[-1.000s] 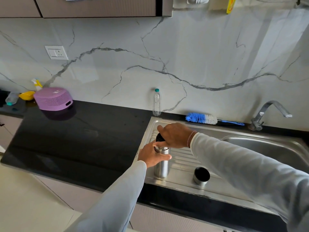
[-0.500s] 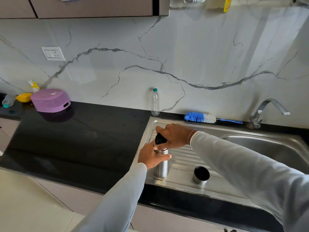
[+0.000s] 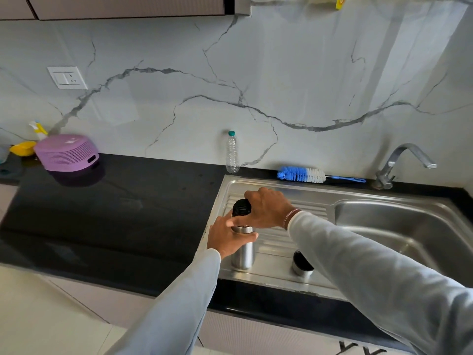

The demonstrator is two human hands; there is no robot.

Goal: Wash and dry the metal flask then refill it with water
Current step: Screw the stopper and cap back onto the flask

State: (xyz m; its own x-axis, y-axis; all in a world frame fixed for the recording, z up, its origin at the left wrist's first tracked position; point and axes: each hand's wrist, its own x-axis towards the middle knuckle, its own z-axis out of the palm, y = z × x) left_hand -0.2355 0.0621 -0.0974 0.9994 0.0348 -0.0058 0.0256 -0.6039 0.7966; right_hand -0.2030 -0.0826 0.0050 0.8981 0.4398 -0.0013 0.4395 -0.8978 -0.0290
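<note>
Left hand point(image 3: 227, 238) wraps the metal flask point(image 3: 242, 252); right hand point(image 3: 266, 210) pinches its black stopper point(image 3: 241, 207); cup lid point(image 3: 302, 262) off at 3 o'clock; washing apparently ahead.

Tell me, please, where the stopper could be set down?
Bare counter lies between the purple box and the drainboard. The drainboard is crowded: flask, cup, both hands.

The left hand point(image 3: 227, 237) covers the flask's point(image 3: 243, 254) upper body, and the right hand point(image 3: 266, 211) hides the far side of its black stopper point(image 3: 241, 207). The right sleeve point(image 3: 371, 272) cuts across the cup point(image 3: 300, 265) on the drainboard. The basin's point(image 3: 399, 226) right end runs off the picture's edge. The bottle's point(image 3: 232, 152) contents can't be made out.
</note>
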